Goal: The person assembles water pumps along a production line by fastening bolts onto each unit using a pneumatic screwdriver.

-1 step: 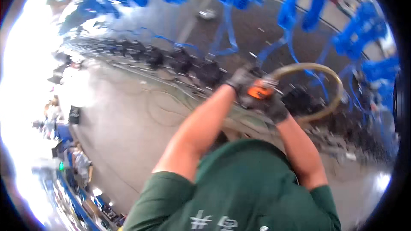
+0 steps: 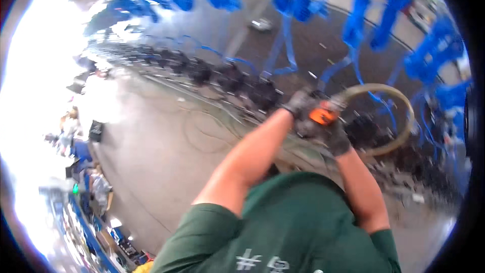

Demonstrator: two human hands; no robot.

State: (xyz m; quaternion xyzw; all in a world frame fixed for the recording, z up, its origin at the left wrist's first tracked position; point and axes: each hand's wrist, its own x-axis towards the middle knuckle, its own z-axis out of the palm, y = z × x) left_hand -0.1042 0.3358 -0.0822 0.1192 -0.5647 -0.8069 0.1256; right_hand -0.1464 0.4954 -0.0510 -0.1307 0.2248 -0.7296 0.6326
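Both my hands wear dark grey gloves and meet over a long row of black machine parts [image 2: 230, 78]. My right hand [image 2: 335, 139] is closed around a tool with a bright orange body [image 2: 323, 116], whose exact kind is blurred. A thick yellowish hose [image 2: 409, 121] loops out to the right beside the tool. Just left of the orange body, my left hand [image 2: 302, 103] looks closed against a dark part of the tool or machine. What lies inside its fingers is hidden and smeared.
Coiled blue air hoses [image 2: 361, 10] hang along the far side, with thin blue lines trailing down. Beyond the row lies a dark surface with a small shiny object [image 2: 261, 24]. Thin hoses lie on the pale floor [image 2: 151, 136]. Cluttered shelving [image 2: 93, 222] stands at the lower left.
The whole scene has slid right and slightly down in the picture. My hands and the orange tool keep nearly the same place against the row of black parts.
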